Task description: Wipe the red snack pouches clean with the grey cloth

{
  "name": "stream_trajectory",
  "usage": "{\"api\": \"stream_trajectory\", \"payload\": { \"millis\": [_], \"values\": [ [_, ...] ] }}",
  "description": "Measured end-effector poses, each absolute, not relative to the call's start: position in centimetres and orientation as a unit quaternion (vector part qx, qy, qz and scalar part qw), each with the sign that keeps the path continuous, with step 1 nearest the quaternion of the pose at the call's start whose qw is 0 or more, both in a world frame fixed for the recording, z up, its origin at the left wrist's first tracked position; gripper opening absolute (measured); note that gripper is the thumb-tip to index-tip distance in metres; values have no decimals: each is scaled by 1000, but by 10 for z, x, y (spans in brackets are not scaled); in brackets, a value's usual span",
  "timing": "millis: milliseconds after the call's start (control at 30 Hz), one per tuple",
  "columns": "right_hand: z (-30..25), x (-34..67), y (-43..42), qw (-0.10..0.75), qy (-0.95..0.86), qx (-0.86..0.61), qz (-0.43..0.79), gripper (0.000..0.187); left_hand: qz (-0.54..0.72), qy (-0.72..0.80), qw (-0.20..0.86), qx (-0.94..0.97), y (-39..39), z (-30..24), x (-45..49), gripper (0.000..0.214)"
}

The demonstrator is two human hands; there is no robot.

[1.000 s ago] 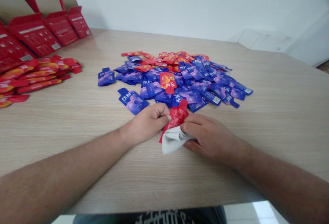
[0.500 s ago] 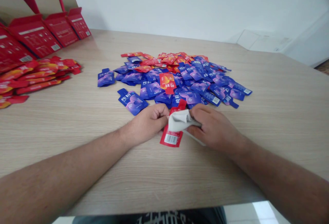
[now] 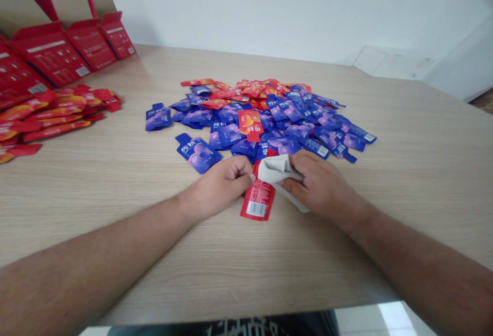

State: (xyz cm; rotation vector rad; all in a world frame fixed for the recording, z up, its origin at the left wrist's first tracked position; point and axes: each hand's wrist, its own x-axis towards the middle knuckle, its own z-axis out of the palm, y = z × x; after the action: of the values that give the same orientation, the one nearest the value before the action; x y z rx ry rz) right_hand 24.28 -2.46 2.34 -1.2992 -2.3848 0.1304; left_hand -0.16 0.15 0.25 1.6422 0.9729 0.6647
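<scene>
A red sachet (image 3: 259,198) with a white barcode label lies on the wooden table (image 3: 115,192) just in front of me. My left hand (image 3: 219,184) is closed, pinching the sachet's upper left edge. My right hand (image 3: 321,186) is closed on a crumpled white cloth (image 3: 275,169), which presses on the sachet's upper end. Right behind both hands lies a wide heap of blue and red sachets (image 3: 269,115).
A row of red sachets (image 3: 54,112) lies at the left edge of the table. Behind it stand several open red cardboard boxes (image 3: 57,53). One blue sachet (image 3: 158,117) lies apart at the heap's left side. A white wall rises behind the table.
The cloth in my right hand has slid from the sachet's lower end up to its upper end. The barcode end of the sachet now shows. My left hand has kept its pinch.
</scene>
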Motion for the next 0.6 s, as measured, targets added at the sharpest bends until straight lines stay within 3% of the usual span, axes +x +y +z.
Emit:
{"api": "stream_trajectory", "payload": {
  "millis": [233, 433, 600],
  "values": [
    [25, 236, -36, 141, -912, -371, 102, 12, 279, 410, 505, 706, 1, 5, -1, 16],
    [24, 241, -27, 209, -850, -482, 40, 13, 273, 414, 513, 701, 2, 2, -2, 13],
    [24, 236, -35, 152, -907, -382, 97, 14, 273, 413, 494, 715, 2, 2, -2, 15]
  ]
}}
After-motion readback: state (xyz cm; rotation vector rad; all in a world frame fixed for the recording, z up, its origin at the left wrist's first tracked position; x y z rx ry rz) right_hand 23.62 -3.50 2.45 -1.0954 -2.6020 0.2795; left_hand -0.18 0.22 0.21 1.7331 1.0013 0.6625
